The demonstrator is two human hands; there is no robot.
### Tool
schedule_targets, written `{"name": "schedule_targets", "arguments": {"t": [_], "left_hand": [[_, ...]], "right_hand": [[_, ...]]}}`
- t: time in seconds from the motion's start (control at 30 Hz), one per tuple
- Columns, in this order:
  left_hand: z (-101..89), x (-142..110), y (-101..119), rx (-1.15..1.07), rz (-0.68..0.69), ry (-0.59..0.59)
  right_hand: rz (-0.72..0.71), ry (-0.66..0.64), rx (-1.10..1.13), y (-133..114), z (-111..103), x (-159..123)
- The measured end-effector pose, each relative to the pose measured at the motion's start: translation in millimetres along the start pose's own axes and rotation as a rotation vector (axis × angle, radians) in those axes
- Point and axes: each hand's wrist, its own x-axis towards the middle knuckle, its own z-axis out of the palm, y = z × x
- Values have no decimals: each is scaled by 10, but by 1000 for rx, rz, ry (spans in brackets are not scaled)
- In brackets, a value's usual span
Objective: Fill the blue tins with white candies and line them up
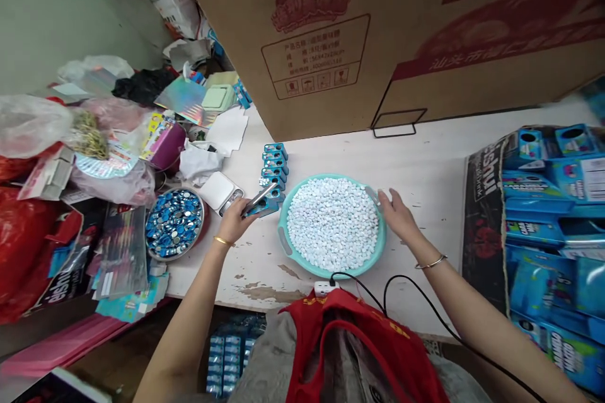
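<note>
My left hand [235, 221] is closed around a slim silver metal tool [261, 197], its exact kind unclear. The tool's far end lies over the front of a row of small blue boxes [274, 164], which have dark round openings. White bits show at one box near the tool. Right of the row sits a mint-green basin [282, 240], filled with small white pellets [333, 223]. My right hand [397, 214] is at the basin's right rim by its handle, fingers apart and holding nothing; whether it touches the rim I cannot tell.
Left stands a bowl of blue and silver pieces [174, 223], near a white square device [220, 192]. A large cardboard carton [321, 101] closes off the back. A box of blue packages [486, 220] stands right. A black cable [416, 283] crosses the front.
</note>
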Motion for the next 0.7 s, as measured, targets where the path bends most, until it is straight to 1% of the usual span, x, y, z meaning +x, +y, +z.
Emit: {"name": "schedule_targets", "arguments": {"t": [0.07,0.13,0.2,0.3,0.4,0.5,0.53,0.63,0.7], "left_hand": [[150,57,-223,28,-34,-53],[339,140,-355,19,-37,-92],[523,239,-412,8,-46,-93],[699,367,-407,19,-96,-39],[711,395,-322,38,-95,73],[659,306,-160,52,-73,226],[656,259,-93,52,-78,252],[740,97,160,11,-119,198],[851,-8,389,-62,-72,123]], "right_hand": [[109,-164,45,38,-26,82],[204,-261,93,2,-49,109],[253,-295,133,-60,-64,124],[228,-285,148,-121,-72,148],[210,-235,135,-110,-108,138],[223,-193,161,-27,-199,79],[235,-180,167,17,-239,57],[264,-115,175,162,-377,-9],[272,-93,182,220,-493,-67]]}}
